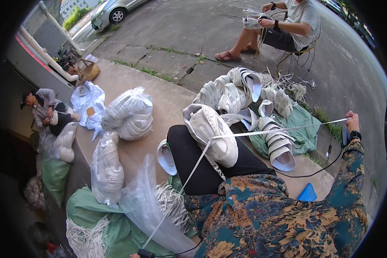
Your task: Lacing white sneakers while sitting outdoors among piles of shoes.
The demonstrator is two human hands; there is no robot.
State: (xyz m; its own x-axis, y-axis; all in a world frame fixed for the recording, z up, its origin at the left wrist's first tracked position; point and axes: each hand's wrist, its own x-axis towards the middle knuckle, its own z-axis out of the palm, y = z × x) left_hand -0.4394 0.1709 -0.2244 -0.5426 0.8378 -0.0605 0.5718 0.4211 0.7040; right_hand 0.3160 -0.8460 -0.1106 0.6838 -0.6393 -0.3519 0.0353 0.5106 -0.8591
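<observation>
A white shoe upper [210, 133] lies across my dark-trousered thighs, its toe toward me. One flat white shoelace [288, 130] passes through its lace holes and stretches tight to both sides. Far out to the right, my right hand [352, 121] is closed on one end, with the arm almost straight. The other part of the lace runs straight down to the lower edge, where my left hand [135, 256] barely shows beside a black wristband. Its fingers are cut off by the edge, but the taut lace leads to it.
Several white uppers [281, 157] lie stacked on green sacking [307, 139] ahead. Bagged uppers [131, 114], loose lace bundles [172, 206] and a clear plastic bag [144, 206] are to the left. A black cable [314, 174] runs by my right arm. Two other people [305, 21] sit working nearby.
</observation>
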